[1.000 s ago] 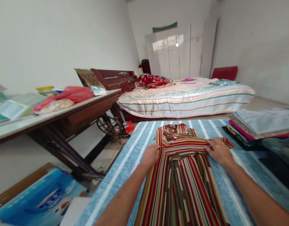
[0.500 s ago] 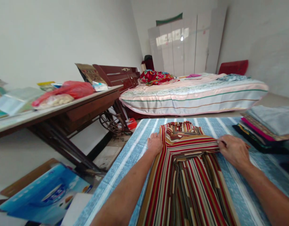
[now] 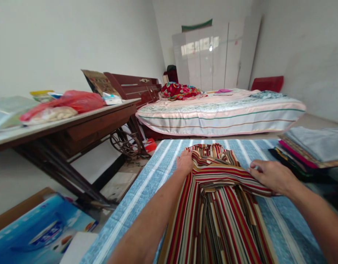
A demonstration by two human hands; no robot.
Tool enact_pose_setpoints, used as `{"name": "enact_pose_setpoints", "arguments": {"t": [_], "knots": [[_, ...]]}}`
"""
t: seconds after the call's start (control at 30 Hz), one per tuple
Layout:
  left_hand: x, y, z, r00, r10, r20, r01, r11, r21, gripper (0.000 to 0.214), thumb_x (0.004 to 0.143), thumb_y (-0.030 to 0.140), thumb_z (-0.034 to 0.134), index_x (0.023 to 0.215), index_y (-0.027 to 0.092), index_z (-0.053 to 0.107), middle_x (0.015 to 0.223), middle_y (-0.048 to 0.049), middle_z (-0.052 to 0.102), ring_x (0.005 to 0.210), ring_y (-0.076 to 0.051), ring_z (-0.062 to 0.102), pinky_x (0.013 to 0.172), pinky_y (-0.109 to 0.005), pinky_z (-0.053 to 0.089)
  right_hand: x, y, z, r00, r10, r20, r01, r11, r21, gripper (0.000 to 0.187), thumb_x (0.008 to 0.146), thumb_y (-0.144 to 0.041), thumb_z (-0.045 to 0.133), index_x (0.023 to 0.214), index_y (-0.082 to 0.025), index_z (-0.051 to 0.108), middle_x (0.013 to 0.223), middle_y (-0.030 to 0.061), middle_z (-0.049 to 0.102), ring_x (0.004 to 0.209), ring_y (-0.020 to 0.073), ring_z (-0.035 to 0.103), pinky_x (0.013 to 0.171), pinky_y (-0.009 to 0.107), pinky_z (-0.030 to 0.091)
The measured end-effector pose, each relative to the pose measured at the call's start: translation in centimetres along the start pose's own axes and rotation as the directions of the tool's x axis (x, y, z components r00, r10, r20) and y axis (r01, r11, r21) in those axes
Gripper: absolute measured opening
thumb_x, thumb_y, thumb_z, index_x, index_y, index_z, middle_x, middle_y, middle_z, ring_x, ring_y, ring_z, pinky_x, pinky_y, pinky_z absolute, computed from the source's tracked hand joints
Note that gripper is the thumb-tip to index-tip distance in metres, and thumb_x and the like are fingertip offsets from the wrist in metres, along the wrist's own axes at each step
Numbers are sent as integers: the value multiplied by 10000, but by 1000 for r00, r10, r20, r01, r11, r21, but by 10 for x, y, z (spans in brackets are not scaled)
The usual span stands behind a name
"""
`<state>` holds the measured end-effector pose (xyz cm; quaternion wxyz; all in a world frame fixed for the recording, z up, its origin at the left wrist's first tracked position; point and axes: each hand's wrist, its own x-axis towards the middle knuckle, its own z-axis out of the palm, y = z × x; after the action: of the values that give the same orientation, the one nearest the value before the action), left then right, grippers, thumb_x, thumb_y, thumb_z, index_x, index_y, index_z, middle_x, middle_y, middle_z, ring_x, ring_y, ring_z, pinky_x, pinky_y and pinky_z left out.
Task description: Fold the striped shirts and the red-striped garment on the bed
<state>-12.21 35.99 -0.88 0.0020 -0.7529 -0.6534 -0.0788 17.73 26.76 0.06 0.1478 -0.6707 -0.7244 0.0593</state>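
Note:
A long-sleeved striped shirt (image 3: 226, 216) in red, tan, black and cream lies spread in front of me, its collar end away from me and its lower part cut off by the frame. One sleeve (image 3: 235, 176) is folded across the upper body toward the right. My left hand (image 3: 184, 162) is at the shirt's left shoulder, fingers closed on the edge of the cloth. On the right, my right hand (image 3: 270, 176) has thumb and forefinger curled at the sleeve, whose end sticks out beneath the palm.
Blue-and-white striped cloth (image 3: 146, 190) covers the surface under the shirt. Folded clothes (image 3: 317, 146) are stacked at the right. To the left stands a sewing table (image 3: 102, 119) holding a red plastic bag (image 3: 83, 101); a blue box (image 3: 44, 227) is below. A bed (image 3: 221, 115) lies beyond.
The sleeve's end now slants down to the right past my right hand, where before it ended at my fingers. My left hand has shifted slightly along the shoulder. The view has turned a little.

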Motion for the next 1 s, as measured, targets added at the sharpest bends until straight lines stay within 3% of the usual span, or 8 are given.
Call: {"name": "enact_pose_setpoints", "arguments": {"t": [0.03,0.1,0.2,0.4,0.5,0.57,0.67,1.0], "knots": [[3,0,3,1000,1,0,-1,1000,-9,402,872,176,347,1249,211,482,1380,-74,436,1287,-210,343,1030,-406,333,1,-2,3,1000,-13,-13,12,999,-35,325,802,-460,450,899,-224,650,823,56,659,727,197,591,612,275,380],[6,0,9,1000,5,-3,-5,1000,-24,401,882,181,331,1254,211,476,1375,-73,446,1294,-210,341,1028,-411,335,3,-7,10,996,-53,75,57,996,-62,333,810,-460,458,882,-203,656,887,84,657,785,210,601,640,278,384],[7,-4,18,1000,18,-16,-19,999,-41,390,896,204,311,1248,215,477,1362,-70,462,1299,-206,339,1037,-419,321,2,-15,11,971,-27,237,47,996,-80,274,824,-380,457,740,-193,639,753,64,649,706,188,599,601,260,361],[8,-7,21,999,37,-27,-39,997,-70,403,925,292,261,1279,231,443,1394,-62,426,1313,-213,314,1053,-472,281,-10,-36,-33,986,25,164,-6,993,-114,261,818,-432,475,753,-229,625,692,31,639,660,179,586,556,253,321],[8,-6,19,999,28,-17,-30,996,-78,425,930,351,247,1307,249,415,1401,-60,418,1309,-221,323,1045,-503,279,-14,-40,-44,971,102,218,-65,984,-168,294,803,-476,489,727,-232,634,736,60,659,709,213,610,561,270,329],[8,-6,19,1000,24,-12,-25,997,-76,439,925,410,254,1315,276,405,1404,-56,412,1312,-231,318,1043,-518,268,-14,-36,-41,938,159,306,-102,975,-195,287,785,-471,515,716,-223,642,771,84,670,741,236,624,565,282,340],[8,-6,20,1000,31,-4,-31,998,-60,455,906,497,276,1309,328,405,1420,-45,388,1328,-242,287,1042,-536,249,-12,-27,-31,907,152,394,-91,981,-170,295,780,-477,522,702,-221,646,767,87,674,728,232,631,568,290,353],[6,-5,24,1000,-23,21,23,1000,-12,554,860,625,269,1342,367,355,1496,-51,241,1351,-287,227,1054,-538,200,-12,-26,-27,902,168,398,-119,982,-145,296,765,-492,529,720,-231,662,785,75,675,750,237,633,568,297,367]]}}
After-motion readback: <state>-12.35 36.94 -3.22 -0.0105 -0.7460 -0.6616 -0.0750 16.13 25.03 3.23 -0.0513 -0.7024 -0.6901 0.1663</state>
